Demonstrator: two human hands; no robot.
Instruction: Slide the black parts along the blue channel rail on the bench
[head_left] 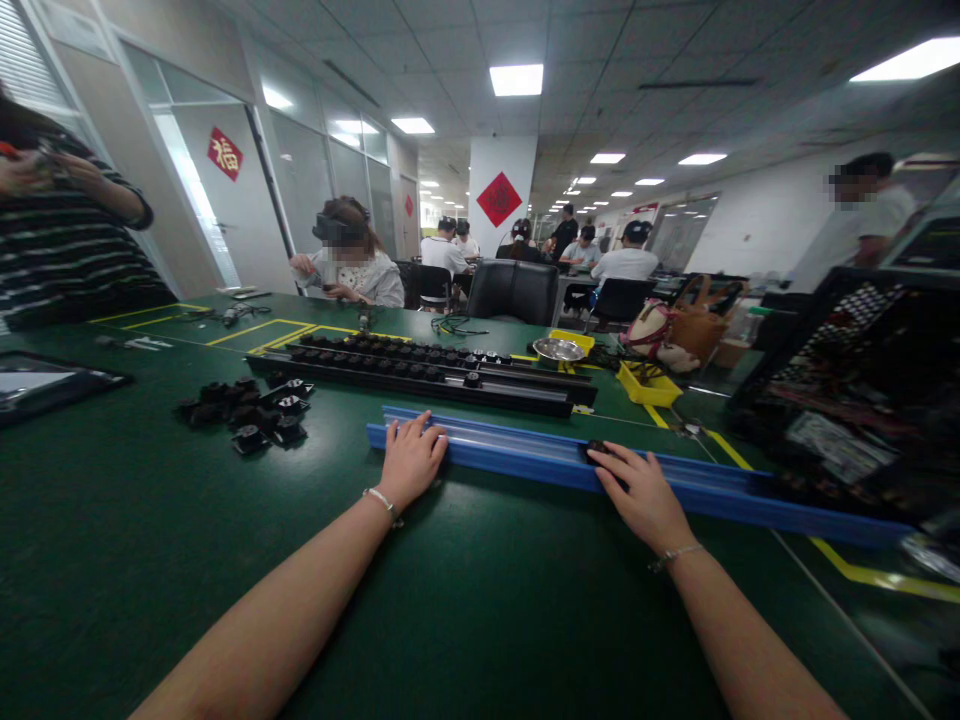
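Note:
A long blue channel rail (pixel 517 456) lies across the green table before me. Near its left end my left hand (pixel 414 455) is closed over it, fingers across the top and thumb towards the near wall. Inside the channel, right of the middle, sits a small black part (pixel 597 450). The fingertips of my right hand (pixel 641 490) are closed on this part, and the hand lies over the rail's near wall. The fingers partly cover the part, so its shape is not clear.
Beyond the blue rail lie black rails (pixel 420 376) lined with several black parts. A loose heap of black parts (pixel 251 410) is at the left. Yellow trays (pixel 649 384) and a metal bowl (pixel 559 349) stand behind. A dark open case (pixel 840 400) overhangs the rail's right end.

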